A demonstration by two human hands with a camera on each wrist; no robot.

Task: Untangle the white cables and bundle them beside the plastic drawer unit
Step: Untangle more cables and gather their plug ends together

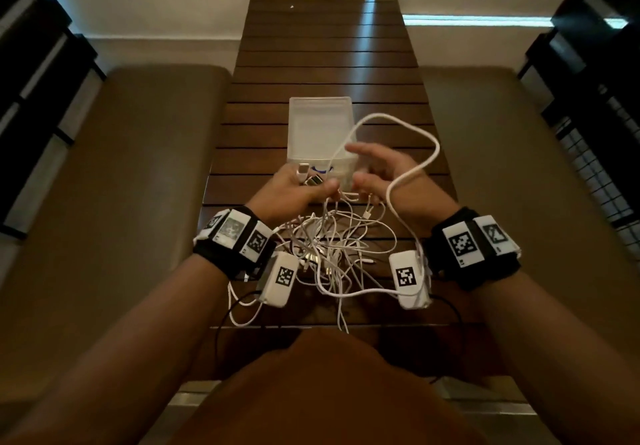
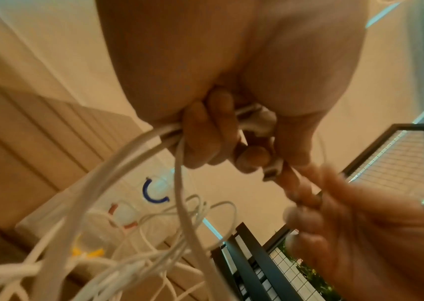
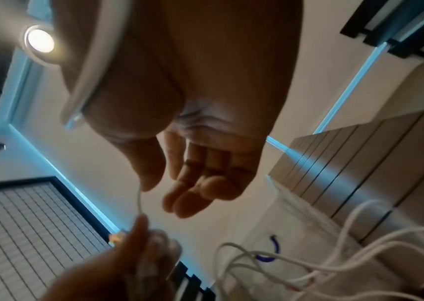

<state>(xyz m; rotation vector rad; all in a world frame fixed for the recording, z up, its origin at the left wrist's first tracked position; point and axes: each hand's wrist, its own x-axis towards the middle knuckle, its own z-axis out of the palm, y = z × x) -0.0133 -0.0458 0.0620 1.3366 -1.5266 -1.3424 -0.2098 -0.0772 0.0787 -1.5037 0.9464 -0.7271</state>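
A tangle of white cables (image 1: 332,247) lies on the near end of the table. Behind it stands the translucent plastic drawer unit (image 1: 320,126), whose blue handle (image 2: 154,193) shows in the left wrist view. My left hand (image 1: 311,185) is held just in front of the unit, its fingers (image 2: 205,138) curled round several cable ends and plugs. My right hand (image 1: 360,167) hovers beside it, fingers (image 3: 200,193) loosely spread and holding nothing. One thick white cable (image 1: 415,129) loops up over my right wrist. A thin cable (image 3: 139,203) runs from near my right thumb to my left hand.
The dark slatted wooden table (image 1: 329,46) stretches away past the drawer unit. Padded brown benches run along its left side (image 1: 138,167) and right side (image 1: 519,167). Some cable strands (image 1: 242,320) hang over the near table edge.
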